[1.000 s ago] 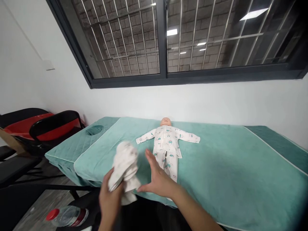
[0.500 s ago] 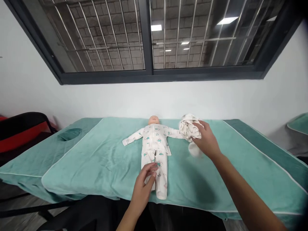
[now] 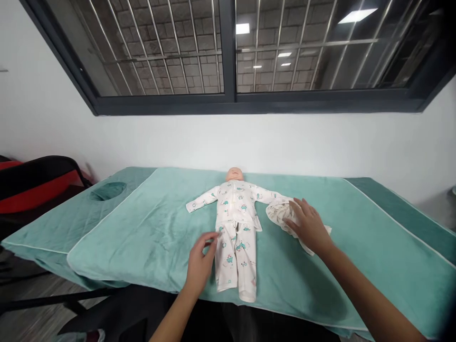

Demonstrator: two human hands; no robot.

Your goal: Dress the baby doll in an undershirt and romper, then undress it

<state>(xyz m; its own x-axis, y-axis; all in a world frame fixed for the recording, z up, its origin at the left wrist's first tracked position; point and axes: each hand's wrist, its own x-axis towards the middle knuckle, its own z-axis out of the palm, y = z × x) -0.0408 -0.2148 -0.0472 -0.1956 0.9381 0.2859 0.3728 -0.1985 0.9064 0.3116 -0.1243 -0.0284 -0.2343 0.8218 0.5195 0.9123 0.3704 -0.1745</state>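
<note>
A baby doll (image 3: 234, 174) lies on its back, head toward the wall, in a white patterned long-sleeved top (image 3: 234, 202) and matching trousers (image 3: 245, 266). Beside the trousers' left edge hovers my left hand (image 3: 200, 259), fingers loosely bent, thumb a little apart, nothing visible between them. My right hand (image 3: 309, 225) is spread over a crumpled white patterned cloth (image 3: 280, 213) by the doll's sleeve end on the right. The cloth rests on the bed, partly hidden under the hand; whether the fingertips touch it is hard to tell.
A green padded bed (image 3: 142, 228) with a face hole (image 3: 109, 191) at its left end stands against the white wall. Above it is a dark-framed window (image 3: 230, 97) with metal bars. A red and black chair (image 3: 42, 185) is at the far left.
The bundled cloth came down onto the bed and spread out, and my right hand opened over it. My left hand moved from in front of the trousers to their left side. The view shifted slightly.
</note>
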